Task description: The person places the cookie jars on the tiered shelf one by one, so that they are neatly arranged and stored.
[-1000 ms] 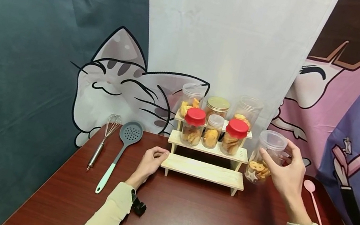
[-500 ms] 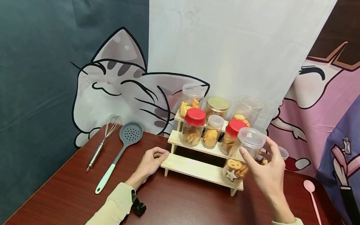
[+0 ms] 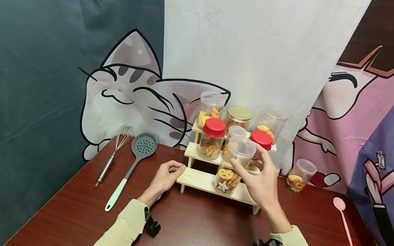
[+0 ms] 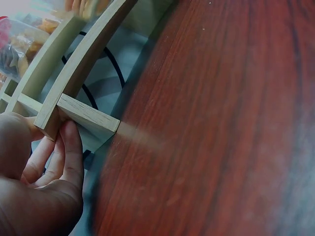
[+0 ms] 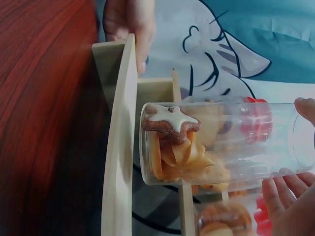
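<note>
My right hand [image 3: 264,182] holds a tall clear jar [image 3: 226,180] by its upper part, thumb on one side and fingers on the other. Cookies, one star-shaped with white icing, fill the jar's lower part. Upright, it hangs just above the middle of the lowest step of a three-tier wooden rack [image 3: 195,179]; the right wrist view shows a thin gap under the jar [image 5: 221,142]. My left hand [image 3: 164,179] pinches the left end of that lowest step, thumb above and fingers below in the left wrist view. Red-lidded jars [image 3: 211,143] flank a smaller clear jar on the middle step.
Two clear jars and a gold-lidded jar [image 3: 239,115] stand on the top step. On the table's right are a small cookie jar [image 3: 300,176] and a pink spoon [image 3: 342,219]. A whisk [image 3: 110,162] and a slotted turner [image 3: 129,172] lie left. A printed curtain hangs behind.
My right hand has carried the tall jar leftward from beyond the rack's right end to over the lowest step, uncovering the small cookie jar. My left hand has kept its place.
</note>
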{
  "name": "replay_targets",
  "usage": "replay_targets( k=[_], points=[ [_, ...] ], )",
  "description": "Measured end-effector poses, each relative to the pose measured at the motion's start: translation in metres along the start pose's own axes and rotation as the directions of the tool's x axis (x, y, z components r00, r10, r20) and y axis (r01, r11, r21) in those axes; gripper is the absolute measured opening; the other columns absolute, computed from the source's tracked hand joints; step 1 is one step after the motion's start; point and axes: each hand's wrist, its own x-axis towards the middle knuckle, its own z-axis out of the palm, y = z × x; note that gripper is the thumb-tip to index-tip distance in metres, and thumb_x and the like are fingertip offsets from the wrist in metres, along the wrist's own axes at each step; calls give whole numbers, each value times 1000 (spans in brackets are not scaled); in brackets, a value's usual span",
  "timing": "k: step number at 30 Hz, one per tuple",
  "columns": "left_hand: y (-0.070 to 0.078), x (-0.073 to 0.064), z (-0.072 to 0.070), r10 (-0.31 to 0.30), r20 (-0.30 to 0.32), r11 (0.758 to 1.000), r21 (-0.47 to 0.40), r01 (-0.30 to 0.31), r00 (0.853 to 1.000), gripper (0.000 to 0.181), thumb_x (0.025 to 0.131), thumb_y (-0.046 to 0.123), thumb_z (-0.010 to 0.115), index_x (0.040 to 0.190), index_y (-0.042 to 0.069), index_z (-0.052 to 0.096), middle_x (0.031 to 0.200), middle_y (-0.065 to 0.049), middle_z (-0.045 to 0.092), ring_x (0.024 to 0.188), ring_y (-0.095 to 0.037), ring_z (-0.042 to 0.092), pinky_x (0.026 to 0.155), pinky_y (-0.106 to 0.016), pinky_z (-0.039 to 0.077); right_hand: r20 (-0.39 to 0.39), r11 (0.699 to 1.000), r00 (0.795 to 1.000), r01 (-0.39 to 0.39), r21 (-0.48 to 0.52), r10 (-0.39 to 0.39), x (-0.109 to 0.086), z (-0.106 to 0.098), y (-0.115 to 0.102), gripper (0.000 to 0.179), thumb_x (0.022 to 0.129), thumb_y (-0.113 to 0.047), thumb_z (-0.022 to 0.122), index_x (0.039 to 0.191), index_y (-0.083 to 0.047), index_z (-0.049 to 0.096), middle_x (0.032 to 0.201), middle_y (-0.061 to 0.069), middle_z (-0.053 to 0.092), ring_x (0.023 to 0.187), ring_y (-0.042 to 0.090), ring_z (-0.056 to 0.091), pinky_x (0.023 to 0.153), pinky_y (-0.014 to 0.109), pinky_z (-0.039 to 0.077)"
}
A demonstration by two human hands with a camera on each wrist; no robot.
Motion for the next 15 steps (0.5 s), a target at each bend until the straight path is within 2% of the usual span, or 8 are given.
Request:
replay_targets(
  k=[4, 11, 15],
  points=[
    [1, 0, -1, -2, 10, 1000, 5, 2, 1000, 24, 107, 21, 70, 119, 2, 76, 112, -19, 80, 96, -13, 70, 88, -24, 52, 29, 1000, 1000, 4, -10, -3, 4, 10, -1, 71, 88, -28, 94, 150, -23, 61, 131, 7, 74, 114, 23, 70, 100, 41, 58],
    [1, 2, -1, -15, 18, 1000, -12, 15, 1000, 24, 107, 21, 70, 121, 3, 76, 115, -19, 80, 93, -10, 71, 84, -20, 53, 77, 1000, 997, -4, -2, 4, 7, 27, -3, 76, 87, -32, 94, 152, -14, 58, 135, 11, 71, 121, 29, 69, 107, 50, 57],
    [0, 2, -1, -14, 18, 1000, -21, 14, 1000, 24, 107, 21, 71, 122, 2, 76, 116, -20, 80, 93, -11, 71, 84, -21, 53, 84, 1000, 996, 7, 13, -8, 6, 37, 2, 75, 87, -31, 94, 151, -15, 60, 137, 10, 71, 121, 29, 69, 106, 52, 57]
  ],
)
